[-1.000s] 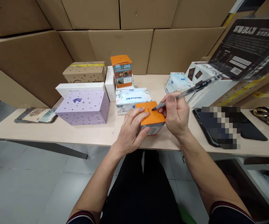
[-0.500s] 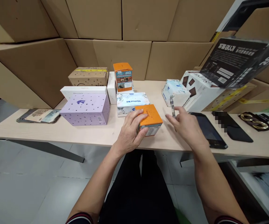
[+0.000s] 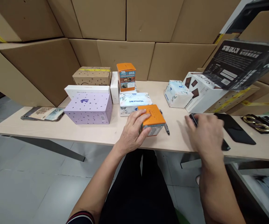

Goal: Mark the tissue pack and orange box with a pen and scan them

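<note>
My left hand [image 3: 134,127] is wrapped round the near left side of an orange box [image 3: 151,114], fingers on its top and thumb at its front. The box stands on the table against a Manhua tissue pack [image 3: 134,102]. Just right of the box lies a pen [image 3: 166,126], partly hidden behind it. Blurred by motion, my right hand [image 3: 206,133] is over a dark tablet-like device [image 3: 225,145], thumb apart from the fingers; it covers most of the device. Whether it touches the device I cannot tell.
A purple box [image 3: 87,107], a second orange box [image 3: 126,77] and banknotes [image 3: 47,113] are on the left half. Rightward stand another tissue pack [image 3: 178,93], a white box [image 3: 202,93] and a black package [image 3: 237,62]. A black phone-like slab [image 3: 238,129] lies near gold rings [image 3: 258,123].
My right hand has let go of the pen, which now lies beside the orange box, and has moved right over the dark device. My left hand stays on the box.
</note>
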Tool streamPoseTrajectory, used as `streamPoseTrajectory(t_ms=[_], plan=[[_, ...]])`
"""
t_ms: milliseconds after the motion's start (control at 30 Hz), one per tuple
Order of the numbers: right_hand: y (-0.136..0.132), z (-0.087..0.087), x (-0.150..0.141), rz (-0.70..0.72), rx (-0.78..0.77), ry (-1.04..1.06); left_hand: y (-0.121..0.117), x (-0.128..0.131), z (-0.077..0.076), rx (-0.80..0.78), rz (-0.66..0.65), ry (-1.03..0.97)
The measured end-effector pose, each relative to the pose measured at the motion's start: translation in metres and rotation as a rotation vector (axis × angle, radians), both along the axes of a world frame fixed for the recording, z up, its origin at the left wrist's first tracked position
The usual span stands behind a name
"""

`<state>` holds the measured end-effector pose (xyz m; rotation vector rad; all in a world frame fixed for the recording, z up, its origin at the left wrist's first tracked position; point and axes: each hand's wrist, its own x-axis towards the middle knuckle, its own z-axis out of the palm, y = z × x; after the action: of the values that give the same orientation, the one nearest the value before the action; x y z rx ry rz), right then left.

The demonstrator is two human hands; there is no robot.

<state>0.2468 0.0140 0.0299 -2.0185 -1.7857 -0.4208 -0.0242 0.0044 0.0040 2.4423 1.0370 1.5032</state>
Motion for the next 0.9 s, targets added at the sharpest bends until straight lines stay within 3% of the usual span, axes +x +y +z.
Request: streamPoseTrajectory(t_ms=[100,200,267,367,533,800,900], plan=[[-0.008,-0.007,0.026,-0.216,0.025,-0.006,-0.001,0.0,0.001,-0.002,0.008,0.005],[-0.01,-0.012,0.044,-0.368,-0.251,0.09,-0.001,0.001,0.001,-0.013,0.018,0.015],[-0.01,-0.014,0.053,-0.361,-0.433,0.16,-0.001,0.0,0.001,-0.013,0.02,0.014],[-0.011,-0.014,0.061,-0.244,-0.512,0.15,-0.001,0.0,0.0,-0.012,0.016,0.009],[-0.017,-0.01,0.054,-0.194,-0.395,0.124,0.0,0.001,0.0,-0.001,0.006,-0.009],[-0.046,0.0,0.023,-0.153,-0.102,0.471,0.0,0.001,-0.001,0.015,0.007,-0.004],[-0.059,0.005,0.0,-0.054,0.072,0.521,0.002,0.002,-0.003,0.06,0.009,-0.004]])
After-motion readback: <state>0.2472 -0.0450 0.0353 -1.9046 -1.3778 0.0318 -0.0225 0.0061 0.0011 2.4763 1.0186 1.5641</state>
